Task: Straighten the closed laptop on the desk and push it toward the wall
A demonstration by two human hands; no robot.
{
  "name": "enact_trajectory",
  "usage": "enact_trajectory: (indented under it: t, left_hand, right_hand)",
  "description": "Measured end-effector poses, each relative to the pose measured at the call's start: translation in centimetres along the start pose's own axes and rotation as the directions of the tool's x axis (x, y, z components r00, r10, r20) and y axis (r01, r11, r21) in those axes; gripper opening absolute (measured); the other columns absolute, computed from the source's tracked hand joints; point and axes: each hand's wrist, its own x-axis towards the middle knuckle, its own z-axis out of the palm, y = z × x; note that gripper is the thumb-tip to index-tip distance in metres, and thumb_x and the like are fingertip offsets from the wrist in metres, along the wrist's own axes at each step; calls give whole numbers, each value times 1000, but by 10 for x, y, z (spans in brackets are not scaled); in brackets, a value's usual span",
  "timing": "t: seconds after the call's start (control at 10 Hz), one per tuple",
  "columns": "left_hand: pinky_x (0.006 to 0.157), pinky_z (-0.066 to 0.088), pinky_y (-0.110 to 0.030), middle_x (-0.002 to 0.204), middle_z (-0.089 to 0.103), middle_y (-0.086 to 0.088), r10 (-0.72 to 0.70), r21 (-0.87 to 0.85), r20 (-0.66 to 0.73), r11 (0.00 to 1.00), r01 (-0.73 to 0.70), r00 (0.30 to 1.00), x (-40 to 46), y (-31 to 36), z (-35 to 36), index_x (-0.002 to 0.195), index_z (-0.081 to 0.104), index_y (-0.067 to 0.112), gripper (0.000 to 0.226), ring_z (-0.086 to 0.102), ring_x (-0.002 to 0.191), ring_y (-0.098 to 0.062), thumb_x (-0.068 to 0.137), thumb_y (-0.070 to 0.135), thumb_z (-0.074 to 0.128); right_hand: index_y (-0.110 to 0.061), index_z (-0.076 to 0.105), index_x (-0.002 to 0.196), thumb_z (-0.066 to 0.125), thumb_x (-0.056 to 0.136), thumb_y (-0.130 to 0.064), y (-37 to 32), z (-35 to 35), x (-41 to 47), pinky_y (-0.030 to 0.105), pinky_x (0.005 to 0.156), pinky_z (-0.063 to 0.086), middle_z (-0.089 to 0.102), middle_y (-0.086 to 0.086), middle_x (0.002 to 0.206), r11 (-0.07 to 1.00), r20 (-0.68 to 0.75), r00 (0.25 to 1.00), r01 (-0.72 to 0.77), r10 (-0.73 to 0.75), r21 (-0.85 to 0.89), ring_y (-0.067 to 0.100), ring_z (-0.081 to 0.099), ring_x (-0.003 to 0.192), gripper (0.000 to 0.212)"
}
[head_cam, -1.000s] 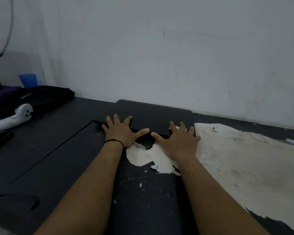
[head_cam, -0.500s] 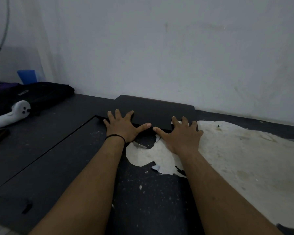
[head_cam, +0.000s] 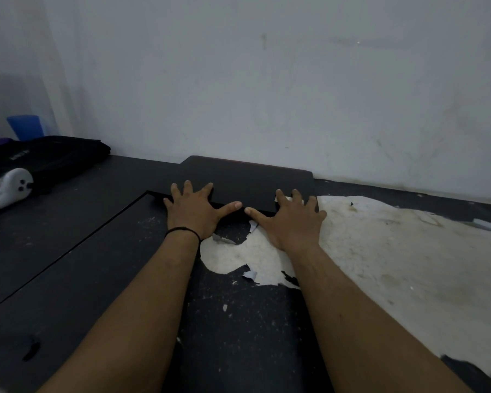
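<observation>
A closed black laptop (head_cam: 250, 180) lies flat on the dark desk (head_cam: 68, 236), its far edge close to the white wall (head_cam: 267, 80) and nearly parallel to it. My left hand (head_cam: 194, 212) rests flat with spread fingers on the laptop's near left corner. My right hand (head_cam: 291, 219) lies flat on the near right corner, fingers spread over the lid. The two thumbs point at each other along the laptop's front edge, almost touching. Neither hand grips anything.
The desk's black coating is peeled away in a large pale patch (head_cam: 380, 251) on the right. At the far left lie a white hand-held controller (head_cam: 6, 190), a black fabric case (head_cam: 48, 157) and a blue cup (head_cam: 26, 127).
Both hands have slid forward with the laptop, which now lies nearer the wall. The thumbs have come closer together.
</observation>
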Motion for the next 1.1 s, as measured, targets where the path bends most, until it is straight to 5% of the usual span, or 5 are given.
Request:
enact_trajectory:
  t: [0.2, 0.3, 0.7, 0.9, 1.1]
  left_hand:
    - [67, 54, -36, 92, 68, 3, 220, 141, -273, 972, -188, 936, -1, 3, 3, 105, 72, 30, 85, 61, 93, -22, 70, 93, 27]
    - [61, 54, -33, 86, 68, 4, 255, 138, -301, 965, -223, 919, -2, 3, 2, 102, 74, 30, 83, 63, 86, -20, 70, 93, 31]
    - [63, 52, -31, 89, 70, 2, 278, 111, -331, 960, -256, 902, -4, 2, 4, 111, 73, 29, 79, 63, 89, -20, 73, 89, 39]
    - [58, 48, -29, 82, 67, 4, 356, 266, -284, 921, -284, 890, -10, 9, -5, 93, 73, 29, 63, 63, 76, -16, 83, 79, 36]
    - [68, 51, -31, 102, 70, 4, 428, 290, -203, 885, -364, 881, -21, 19, -18, 106, 72, 28, 32, 65, 88, -16, 96, 48, 49]
  right_hand:
    - [-37, 27, 153, 14, 64, -100, -1, -1, 0, 62, 106, 24, 25, 4, 161, 1000, 0, 1000, -7, 7, -2, 41, 18, 144, 110]
    - [-37, 27, 153, 15, 65, -100, -1, 0, 0, 62, 106, 24, 25, 4, 162, 1000, 2, 1000, -7, 7, -3, 41, 18, 144, 109]
    - [-35, 28, 153, 16, 67, -99, 0, -1, 0, 61, 107, 23, 26, 5, 161, 1000, 20, 1000, 5, -5, 15, 40, 18, 144, 107]
    - [-27, 67, 121, 34, 87, -78, -3, -3, -3, 50, 102, 35, 66, 1, 122, 965, -222, 939, 247, -261, -91, 26, 54, 118, 70]
    - [-23, 72, 110, 54, 96, -45, -4, -9, -5, 36, 76, 52, 70, -2, 110, 921, -213, 902, 389, -375, 24, 19, 64, 97, 32]
